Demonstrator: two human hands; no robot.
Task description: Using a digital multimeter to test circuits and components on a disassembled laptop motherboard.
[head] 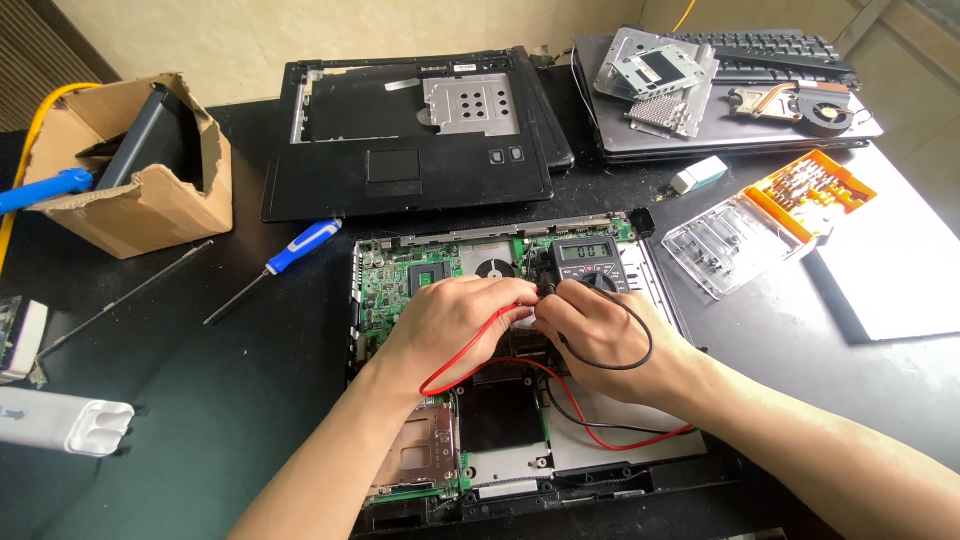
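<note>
Opened laptop chassis (pixel 600 450), green motherboard (pixel 385 290) exposed, at the table's near edge. Left hand (pixel 450 320) and right hand (pixel 590 325) both rest on the board, each closed around a probe lead: red lead (pixel 470 355) left, black lead (pixel 640 350) right. Digital multimeter (pixel 588 262) lies just beyond the hands. Blue-handled screwdriver (pixel 290 255) lies left of the chassis.

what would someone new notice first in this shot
Both hands, the left hand and right hand, meet at the centre over an opened laptop base with its green circuit board bare. Red and black leads loop from them to a small multimeter resting on the board just behind. A blue-handled screwdriver lies to the left.
</note>
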